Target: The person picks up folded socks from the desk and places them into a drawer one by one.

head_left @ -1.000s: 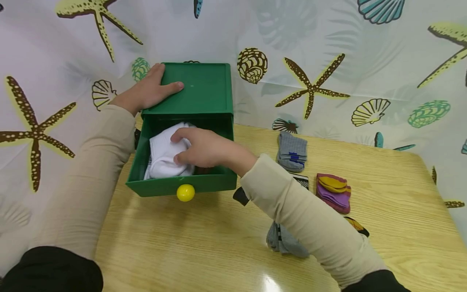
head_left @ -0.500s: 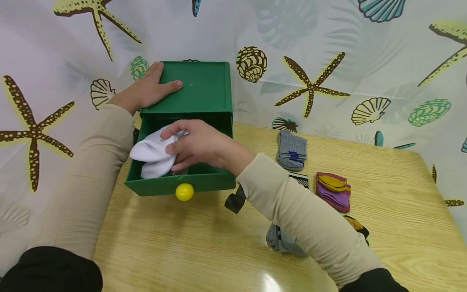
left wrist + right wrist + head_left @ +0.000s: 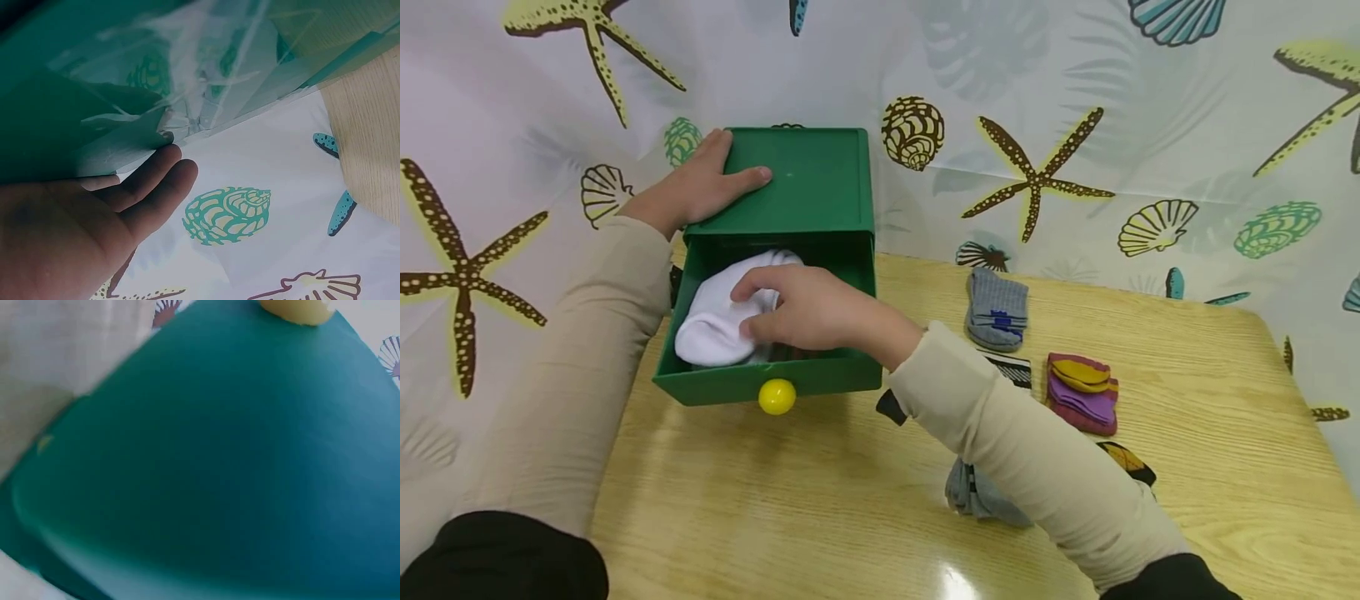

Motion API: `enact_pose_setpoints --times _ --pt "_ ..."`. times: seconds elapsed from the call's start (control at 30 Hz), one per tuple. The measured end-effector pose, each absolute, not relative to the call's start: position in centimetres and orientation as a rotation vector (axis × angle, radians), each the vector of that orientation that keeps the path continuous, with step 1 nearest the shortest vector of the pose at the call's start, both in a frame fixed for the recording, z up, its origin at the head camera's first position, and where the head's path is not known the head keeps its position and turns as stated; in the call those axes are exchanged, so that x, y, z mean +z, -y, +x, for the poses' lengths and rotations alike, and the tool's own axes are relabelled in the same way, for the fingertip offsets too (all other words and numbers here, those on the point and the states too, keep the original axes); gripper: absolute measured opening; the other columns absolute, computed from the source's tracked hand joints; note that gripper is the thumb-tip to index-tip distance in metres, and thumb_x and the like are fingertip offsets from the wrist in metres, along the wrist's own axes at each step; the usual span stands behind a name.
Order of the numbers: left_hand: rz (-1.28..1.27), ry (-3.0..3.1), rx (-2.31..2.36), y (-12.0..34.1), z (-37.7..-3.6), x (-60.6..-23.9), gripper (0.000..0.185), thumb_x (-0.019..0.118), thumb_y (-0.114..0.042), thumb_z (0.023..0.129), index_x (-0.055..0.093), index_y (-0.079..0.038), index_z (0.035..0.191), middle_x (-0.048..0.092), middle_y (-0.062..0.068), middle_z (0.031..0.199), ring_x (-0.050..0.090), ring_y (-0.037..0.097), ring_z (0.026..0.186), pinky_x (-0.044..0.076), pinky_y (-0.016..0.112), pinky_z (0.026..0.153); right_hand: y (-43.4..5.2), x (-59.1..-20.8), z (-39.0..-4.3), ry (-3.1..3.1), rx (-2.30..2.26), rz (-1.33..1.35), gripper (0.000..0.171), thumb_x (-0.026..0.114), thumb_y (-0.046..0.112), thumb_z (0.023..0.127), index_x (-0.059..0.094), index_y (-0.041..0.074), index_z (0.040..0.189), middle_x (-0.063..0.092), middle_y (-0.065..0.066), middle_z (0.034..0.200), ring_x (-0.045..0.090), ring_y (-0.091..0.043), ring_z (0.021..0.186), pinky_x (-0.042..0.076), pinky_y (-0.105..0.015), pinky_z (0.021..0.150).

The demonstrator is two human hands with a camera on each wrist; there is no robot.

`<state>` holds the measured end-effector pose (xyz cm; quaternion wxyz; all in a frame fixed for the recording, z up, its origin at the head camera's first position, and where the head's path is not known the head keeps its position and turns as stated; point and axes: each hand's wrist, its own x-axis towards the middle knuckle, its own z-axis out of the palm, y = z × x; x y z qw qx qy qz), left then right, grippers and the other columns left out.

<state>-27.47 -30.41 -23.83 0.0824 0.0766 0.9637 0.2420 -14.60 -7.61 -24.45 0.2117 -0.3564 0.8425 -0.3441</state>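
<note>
1. since half a second ago: white socks (image 3: 718, 321) sunk lower into the drawer (image 3: 767, 387); they had been lifted over its left wall and now bulge only slightly above the rim. right hand (image 3: 808, 308) has gone down with them. left hand (image 3: 696, 187) unchanged.
2. right hand: fingers curled over the white socks from their right side, thumb on top, gripping the bundle; knuckles toward the drawer's right wall. the wrist view shows only green plastic and the yellow knob (image 3: 294, 309), so the grip is read from the head view.
3. white socks: folded bundle lying in the left half of the open drawer, long axis running front to back, near end against the front panel. they lie to the left of the right hand, under its fingertips; the right hand is the nearer by far.
4. left hand: fingers straight and flat, pressing the top of the green box (image 3: 805, 179) at its left rear corner, thumb on the lid. it holds nothing.
5. drawer: pulled out toward the person, yellow knob centred on its front.
6. desk (image 3: 1187, 350): pale wood; to the right lie a grey sock pair (image 3: 997, 310), a purple and yellow pair (image 3: 1082, 393), a striped pair (image 3: 1017, 369) and another grey pair (image 3: 973, 496), partly hidden by the right sleeve.
7. backdrop (image 3: 1150, 125): sheet printed with starfish and shells.
</note>
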Motion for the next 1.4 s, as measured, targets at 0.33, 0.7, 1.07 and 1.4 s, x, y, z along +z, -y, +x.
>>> enact_pose_setpoints --times 0.33,0.7,1.07,1.4 --pt "0.231 -2.873 0.745 30.4 -27.2 -23.8 0.096 0.034 -0.060 0.103 -0.021 -0.002 0.156 -0.023 0.019 0.163 -0.017 0.035 0.150 -0.001 0.056 0.119 -0.9 -24.5 -16.3 -2.074 -1.717 -0.872 0.022 0.056 0.011 0.104 0.065 0.001 0.122 0.067 -0.017 0.086 0.061 -0.029 0.057 0.048 -0.031 0.045" --pt "0.233 -2.877 0.737 30.5 -27.2 -23.6 0.095 0.034 -0.061 0.103 -0.021 -0.003 0.156 -0.025 0.018 0.163 -0.019 0.034 0.150 -0.002 0.056 0.119 -13.3 -29.8 -23.6 -2.511 -1.635 -0.228 0.025 0.051 0.016 0.106 0.061 0.000 0.122 0.067 -0.016 0.089 0.066 -0.019 0.065 0.056 -0.031 0.056" --pt "0.252 -2.866 0.763 30.4 -27.7 -24.3 0.097 0.035 -0.062 0.103 -0.019 -0.003 0.157 -0.022 0.018 0.164 -0.017 0.034 0.150 -0.001 0.057 0.119 -16.3 -36.4 -26.2 -2.559 -1.074 0.016 0.057 0.053 0.018 0.104 0.033 -0.010 0.149 0.053 -0.029 0.122 0.062 -0.038 0.093 0.057 -0.050 0.081" --pt "0.254 -2.870 0.784 30.6 -27.6 -24.2 0.097 0.036 -0.061 0.103 -0.020 -0.003 0.157 -0.021 0.018 0.165 -0.013 0.036 0.151 0.001 0.057 0.119 -13.8 -38.2 -26.3 -2.731 -0.677 0.122 0.082 0.065 0.022 0.097 0.015 -0.016 0.151 0.053 -0.037 0.130 0.056 -0.047 0.116 0.047 -0.053 0.096"
